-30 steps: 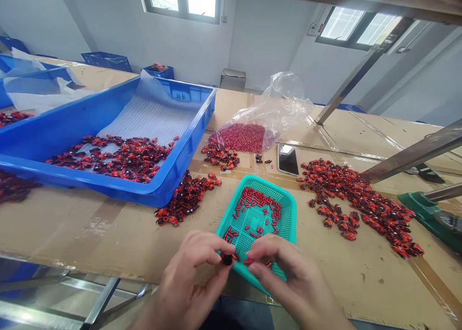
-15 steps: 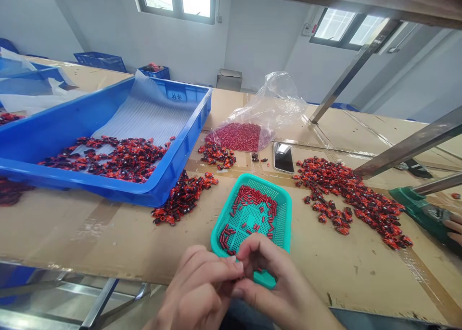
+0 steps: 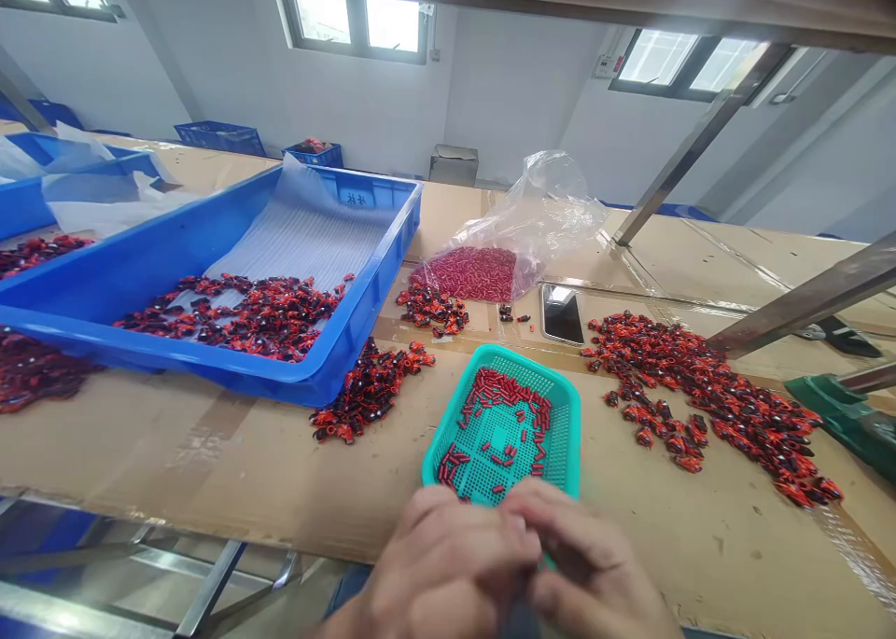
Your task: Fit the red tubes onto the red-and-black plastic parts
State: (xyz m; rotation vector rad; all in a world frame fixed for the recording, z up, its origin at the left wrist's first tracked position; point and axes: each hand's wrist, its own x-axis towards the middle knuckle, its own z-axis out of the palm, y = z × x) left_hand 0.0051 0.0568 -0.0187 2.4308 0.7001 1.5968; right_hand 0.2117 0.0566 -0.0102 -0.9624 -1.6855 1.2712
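Note:
Both hands meet at the near edge of a green plastic basket (image 3: 572, 434), blurred by motion. My left hand (image 3: 448, 564) is closed, its fingers curled with the tips against the other hand. My right hand (image 3: 592, 564) has thumb and fingers bent into a pinch beside it. Whatever lies between the fingertips is hidden. Small dark red cylindrical pieces (image 3: 508, 387) lie scattered in the basket, mostly along its far and left sides. A heap of small red-and-black parts (image 3: 371, 387) sits to the left of the basket, and a larger heap of red-and-black parts (image 3: 700, 387) spreads to the right.
A large blue tray (image 3: 308, 373) with a white liner sheet holds more red-and-black parts. Behind the basket are a clear plastic bag (image 3: 483, 270) of red pieces and a phone (image 3: 562, 314). Metal posts (image 3: 700, 145) rise at the right, near a green object (image 3: 840, 415).
The view has shifted slightly, so the table's things appear lower and further right. My hands stay together by the basket. A person's hand at the far right has gone out of view.

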